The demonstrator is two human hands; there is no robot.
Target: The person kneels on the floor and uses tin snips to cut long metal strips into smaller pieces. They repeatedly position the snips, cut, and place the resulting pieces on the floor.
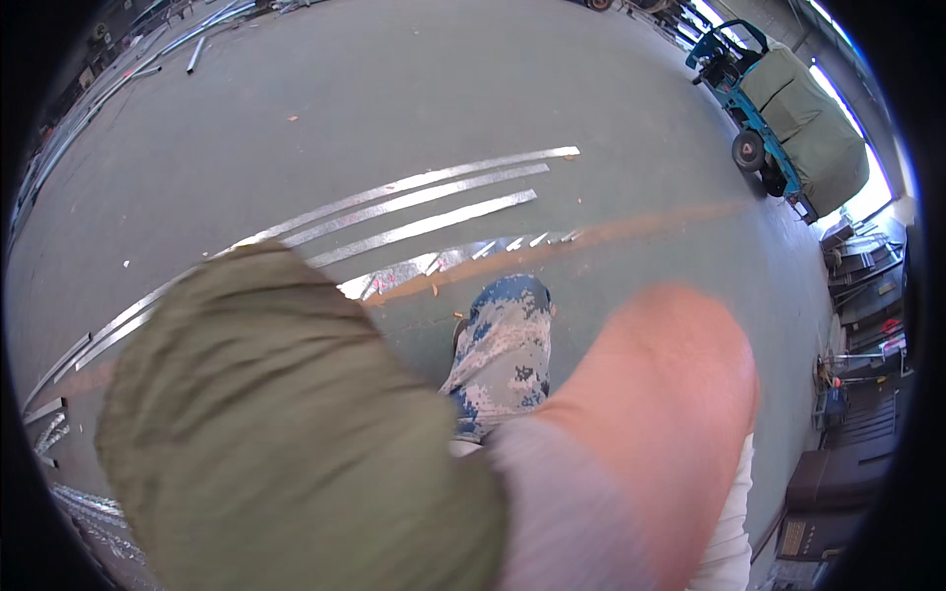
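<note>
Neither of my hands shows. An olive-green sleeve (296,414) fills the lower left, close up, its bent end pointing up; the left hand is hidden or outside the picture. On the right, my bare right arm (660,394) is bent with the elbow upward, blurred, coming out of a greyish short sleeve (572,502). Some white cloth (729,532) shows beside that arm. Between the two arms a leg in camouflage trousers (507,355) stands on the floor. Long shiny metal strips (424,202) lie past the leg, and what the hands hold cannot be seen.
A wider shiny sheet piece (414,271) with short slivers lies by an orange-brown floor band (650,217). Pipes (148,74) run along the far left. A blue three-wheeled cart (759,128) under a green cover stands far right. Dark cabinets and clutter (847,473) line the right.
</note>
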